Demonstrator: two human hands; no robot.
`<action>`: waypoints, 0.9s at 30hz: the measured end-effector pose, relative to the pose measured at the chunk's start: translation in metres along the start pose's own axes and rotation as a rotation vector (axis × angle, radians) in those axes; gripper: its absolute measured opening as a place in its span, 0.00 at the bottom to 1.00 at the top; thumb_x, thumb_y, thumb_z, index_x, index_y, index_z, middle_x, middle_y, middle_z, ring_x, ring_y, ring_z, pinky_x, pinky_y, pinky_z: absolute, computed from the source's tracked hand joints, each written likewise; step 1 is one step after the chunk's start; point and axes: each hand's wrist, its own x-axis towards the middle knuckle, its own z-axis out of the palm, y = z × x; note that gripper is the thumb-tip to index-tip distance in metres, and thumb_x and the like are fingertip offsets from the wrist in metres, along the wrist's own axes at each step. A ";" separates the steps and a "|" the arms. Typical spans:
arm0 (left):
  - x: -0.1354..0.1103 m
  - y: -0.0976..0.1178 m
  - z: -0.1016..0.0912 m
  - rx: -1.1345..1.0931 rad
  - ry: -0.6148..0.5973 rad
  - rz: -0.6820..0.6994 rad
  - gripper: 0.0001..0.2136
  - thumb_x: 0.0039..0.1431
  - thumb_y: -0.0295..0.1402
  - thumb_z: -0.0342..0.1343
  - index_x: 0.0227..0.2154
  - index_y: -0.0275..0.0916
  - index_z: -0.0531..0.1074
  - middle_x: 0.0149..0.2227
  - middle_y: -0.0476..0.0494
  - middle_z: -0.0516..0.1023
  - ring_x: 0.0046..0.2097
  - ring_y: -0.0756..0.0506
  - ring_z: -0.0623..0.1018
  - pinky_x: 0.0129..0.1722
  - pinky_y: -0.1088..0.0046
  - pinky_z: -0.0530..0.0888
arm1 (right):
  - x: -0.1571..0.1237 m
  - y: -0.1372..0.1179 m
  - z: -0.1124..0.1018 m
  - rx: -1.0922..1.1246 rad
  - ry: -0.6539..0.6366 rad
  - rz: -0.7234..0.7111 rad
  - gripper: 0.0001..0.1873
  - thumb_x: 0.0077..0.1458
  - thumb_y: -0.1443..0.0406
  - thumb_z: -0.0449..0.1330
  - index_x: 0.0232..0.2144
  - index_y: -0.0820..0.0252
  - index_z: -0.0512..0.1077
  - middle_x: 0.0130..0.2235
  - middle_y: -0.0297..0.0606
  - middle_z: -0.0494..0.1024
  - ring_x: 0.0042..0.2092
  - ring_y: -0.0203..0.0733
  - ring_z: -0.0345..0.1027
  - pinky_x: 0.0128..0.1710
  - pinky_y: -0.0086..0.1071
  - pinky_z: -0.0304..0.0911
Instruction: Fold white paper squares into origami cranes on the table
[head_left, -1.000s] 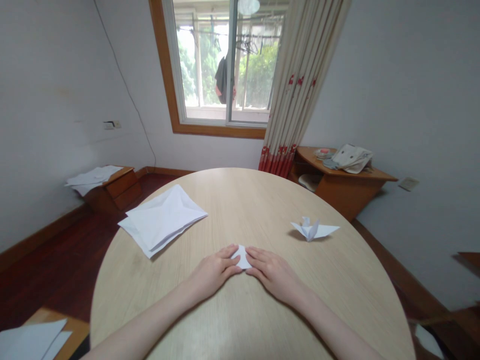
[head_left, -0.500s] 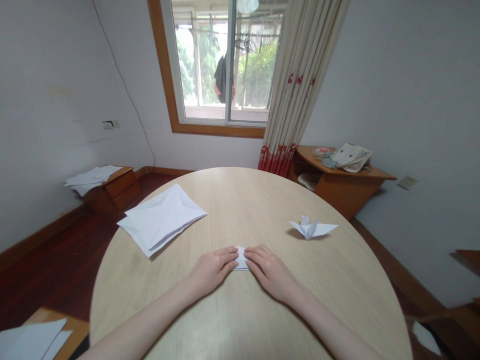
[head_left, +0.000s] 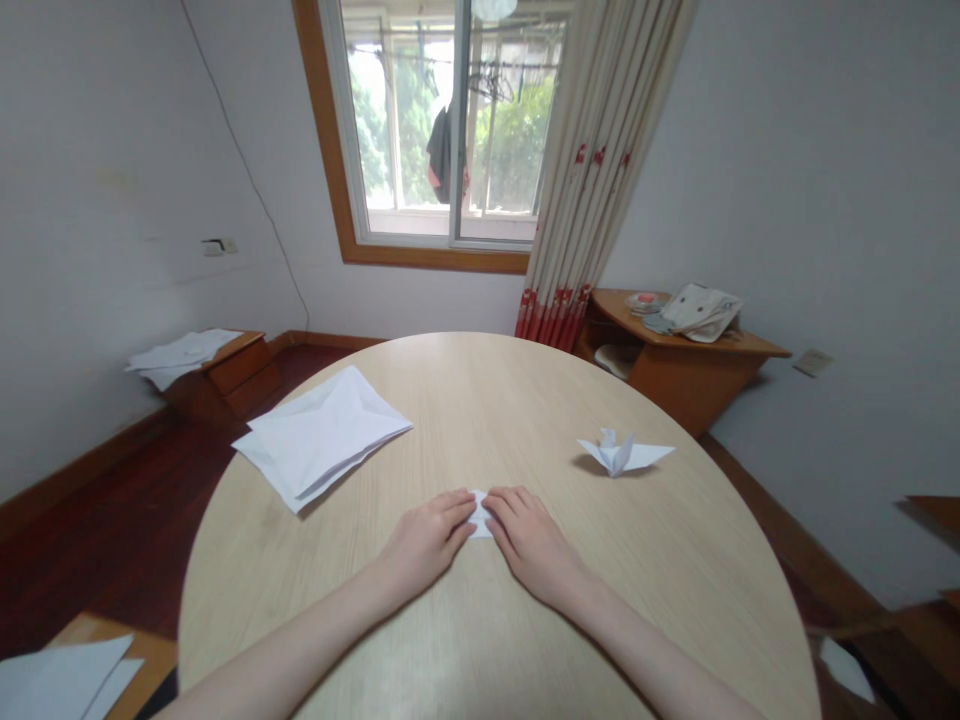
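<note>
A small piece of folded white paper (head_left: 480,515) lies on the round table in front of me, with a crease line across it. My left hand (head_left: 431,528) covers its left end, fingers together and the thumb at the near edge. Over the right end, my right hand (head_left: 531,530) grips it the same way. Only the middle of the paper shows between my fingertips. Beyond my right hand stands a folded paper crane (head_left: 619,456) with its wings spread.
Several sheets of white paper (head_left: 326,435) lie at the left of the wooden table (head_left: 480,640). More paper (head_left: 64,675) rests on a surface at lower left. A small cabinet (head_left: 240,375) and a corner desk (head_left: 697,350) with a cloth bag stand behind.
A crease line now shows across the middle of the folded paper, which lay plain before. My right fingers have shifted slightly; both hands stay on the paper.
</note>
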 end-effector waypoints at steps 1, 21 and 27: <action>0.000 0.000 0.000 -0.004 0.009 0.007 0.14 0.63 0.29 0.49 0.49 0.39 0.72 0.53 0.42 0.74 0.56 0.44 0.72 0.56 0.65 0.68 | 0.000 -0.001 0.000 -0.012 -0.006 0.003 0.12 0.61 0.70 0.50 0.46 0.61 0.67 0.47 0.45 0.72 0.48 0.49 0.64 0.46 0.46 0.64; 0.006 -0.011 -0.012 -0.227 -0.078 0.062 0.14 0.59 0.27 0.58 0.49 0.39 0.72 0.49 0.42 0.73 0.51 0.45 0.73 0.53 0.69 0.68 | 0.003 0.014 -0.005 0.238 -0.062 0.001 0.14 0.59 0.73 0.52 0.47 0.57 0.66 0.47 0.40 0.69 0.49 0.45 0.60 0.50 0.43 0.60; 0.006 -0.016 -0.019 -0.273 -0.129 0.092 0.15 0.60 0.26 0.56 0.50 0.41 0.71 0.51 0.42 0.72 0.53 0.44 0.72 0.55 0.67 0.67 | 0.001 0.024 -0.012 0.389 -0.149 0.007 0.17 0.58 0.73 0.53 0.48 0.57 0.66 0.49 0.41 0.68 0.53 0.43 0.59 0.55 0.41 0.57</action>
